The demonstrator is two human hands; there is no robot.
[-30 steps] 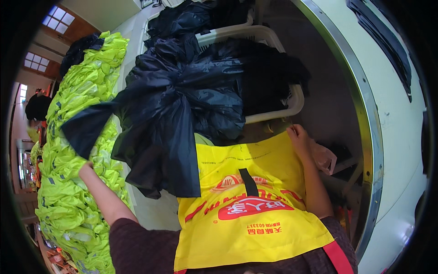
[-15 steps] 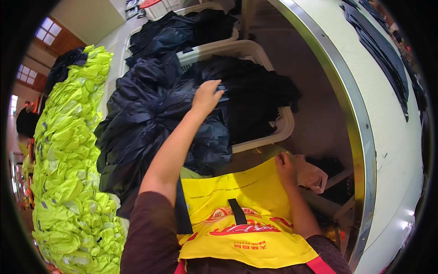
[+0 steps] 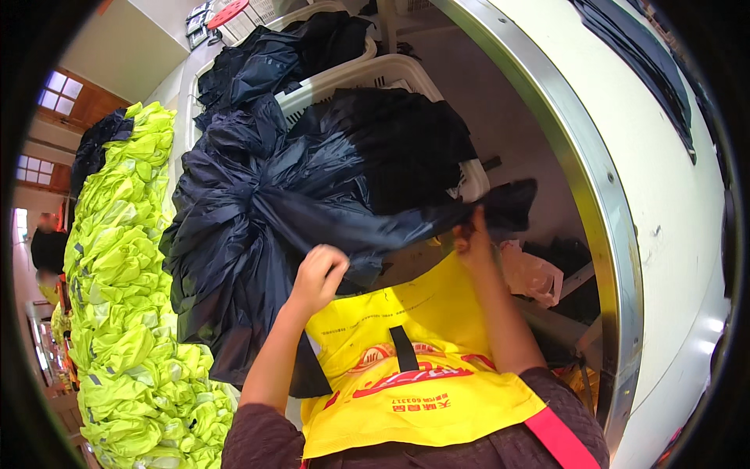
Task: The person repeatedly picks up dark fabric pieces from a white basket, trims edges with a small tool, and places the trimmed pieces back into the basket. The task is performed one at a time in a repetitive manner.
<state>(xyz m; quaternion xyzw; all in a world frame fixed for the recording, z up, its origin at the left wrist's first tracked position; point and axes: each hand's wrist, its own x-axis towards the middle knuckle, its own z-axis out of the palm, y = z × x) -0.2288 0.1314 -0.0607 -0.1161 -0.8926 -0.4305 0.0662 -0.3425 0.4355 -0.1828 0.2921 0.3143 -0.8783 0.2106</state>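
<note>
Before a white basket — lime-green pile leftward — left hand and right hand curl at dark cloth, their grip unclear.

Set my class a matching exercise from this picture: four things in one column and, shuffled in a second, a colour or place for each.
Things:
1. Apron
2. Strip of dark cloth
3. Long fabric heap
4. Nearer basket

Colours and places:
A. Lime green, at the person's left
B. White, with slotted sides
C. Yellow, being worn
D. Stretching across to the right hand

Pairs: 1-C, 2-D, 3-A, 4-B
</note>
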